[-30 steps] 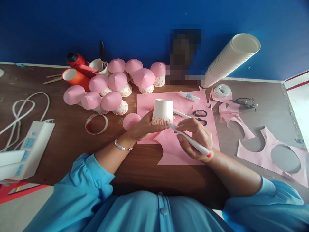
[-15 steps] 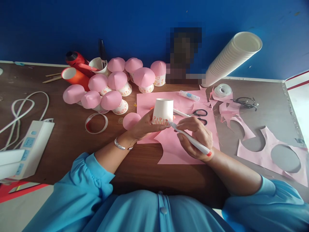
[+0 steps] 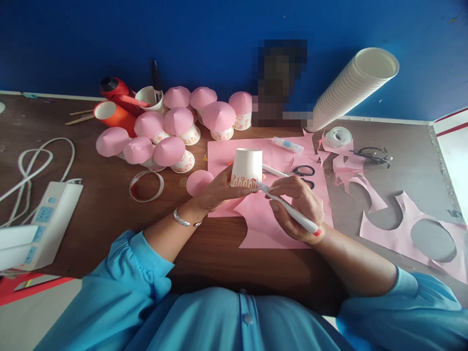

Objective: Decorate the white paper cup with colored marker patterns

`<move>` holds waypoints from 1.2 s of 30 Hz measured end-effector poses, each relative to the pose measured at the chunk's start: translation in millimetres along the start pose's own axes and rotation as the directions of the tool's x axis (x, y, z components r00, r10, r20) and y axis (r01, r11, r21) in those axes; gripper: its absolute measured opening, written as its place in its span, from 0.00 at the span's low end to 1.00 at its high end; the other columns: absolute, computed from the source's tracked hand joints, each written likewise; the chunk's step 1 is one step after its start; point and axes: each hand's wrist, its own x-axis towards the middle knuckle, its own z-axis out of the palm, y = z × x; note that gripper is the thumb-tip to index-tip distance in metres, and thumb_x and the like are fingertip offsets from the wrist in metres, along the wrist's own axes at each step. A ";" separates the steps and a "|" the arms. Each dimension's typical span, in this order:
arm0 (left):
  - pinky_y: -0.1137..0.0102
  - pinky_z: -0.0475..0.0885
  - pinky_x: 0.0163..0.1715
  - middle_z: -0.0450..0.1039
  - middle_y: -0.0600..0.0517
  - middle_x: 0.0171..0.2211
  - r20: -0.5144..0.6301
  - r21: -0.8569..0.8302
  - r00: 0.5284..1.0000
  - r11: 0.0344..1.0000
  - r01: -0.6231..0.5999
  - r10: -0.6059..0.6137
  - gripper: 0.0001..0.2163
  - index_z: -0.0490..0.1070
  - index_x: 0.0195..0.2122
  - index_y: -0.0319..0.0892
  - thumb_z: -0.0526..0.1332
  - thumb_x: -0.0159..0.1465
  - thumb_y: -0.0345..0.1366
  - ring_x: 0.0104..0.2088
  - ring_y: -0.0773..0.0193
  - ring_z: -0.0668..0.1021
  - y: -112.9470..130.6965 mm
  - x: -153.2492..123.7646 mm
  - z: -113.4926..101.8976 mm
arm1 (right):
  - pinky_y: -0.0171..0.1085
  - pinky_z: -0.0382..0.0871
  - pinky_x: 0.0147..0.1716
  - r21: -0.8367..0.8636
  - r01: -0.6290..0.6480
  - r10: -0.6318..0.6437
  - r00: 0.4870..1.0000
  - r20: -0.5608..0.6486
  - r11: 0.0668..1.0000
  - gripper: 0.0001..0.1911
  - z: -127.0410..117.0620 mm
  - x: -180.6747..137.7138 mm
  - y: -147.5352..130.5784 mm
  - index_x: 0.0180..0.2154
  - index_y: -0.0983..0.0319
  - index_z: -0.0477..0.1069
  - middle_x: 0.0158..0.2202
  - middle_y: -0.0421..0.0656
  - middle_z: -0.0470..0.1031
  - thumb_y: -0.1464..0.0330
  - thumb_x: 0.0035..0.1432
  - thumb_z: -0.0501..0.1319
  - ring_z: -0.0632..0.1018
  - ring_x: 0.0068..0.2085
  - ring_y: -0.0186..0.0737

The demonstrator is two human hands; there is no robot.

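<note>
My left hand (image 3: pixel 219 187) grips a white paper cup (image 3: pixel 247 163) around its lower side, holding it above the pink paper. Red-orange flower and grass marks run along the lower band of the cup. In my right hand (image 3: pixel 298 207) is a white marker (image 3: pixel 294 214) with a red end, its tip at the drawn band on the cup's right side. Beneath the hands lies a sheet of pink paper (image 3: pixel 266 229). Scissors with black handles (image 3: pixel 304 170) rest on it, partly hidden by my right hand. Beside my left hand is a pink paper disc (image 3: pixel 199 183).
Several cups with pink cone roofs (image 3: pixel 177 122) stand at the back left, near a red heat-gun-like tool (image 3: pixel 119 92). A tall cup stack (image 3: pixel 354 87) leans at the right wall. Around it are tape (image 3: pixel 338 137), glasses (image 3: pixel 373 155), paper scraps (image 3: pixel 409 234); a power strip (image 3: pixel 53 219) lies left.
The marker tip has shifted slightly right along the cup's lower band, and the marks there reach a little further right. My left hand keeps its hold on the cup.
</note>
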 end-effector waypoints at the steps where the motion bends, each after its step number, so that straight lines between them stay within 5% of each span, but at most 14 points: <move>1: 0.58 0.76 0.51 0.81 0.50 0.45 0.000 -0.006 1.000 1.000 0.001 -0.001 0.24 0.73 0.50 0.45 0.78 0.54 0.39 0.47 0.56 0.82 0.1 0.0 0.1 | 0.44 0.79 0.34 -0.001 -0.001 0.001 1.000 0.002 1.000 0.15 0.0 0.1 -0.3 0.49 0.59 0.72 0.36 0.45 0.78 0.77 0.61 0.62 0.81 0.36 0.45; 36: 0.56 0.76 0.56 0.80 0.50 0.49 0.019 -0.001 1.000 1.000 0.002 -0.002 0.24 0.73 0.55 0.47 0.75 0.59 0.35 0.50 0.55 0.82 -4.2 -0.5 -4.2 | 0.43 0.80 0.34 -0.006 -0.039 0.039 0.999 0.015 0.999 0.15 -0.6 -0.3 -3.5 0.49 0.58 0.72 0.37 0.44 0.79 0.76 0.61 0.62 0.82 0.37 0.44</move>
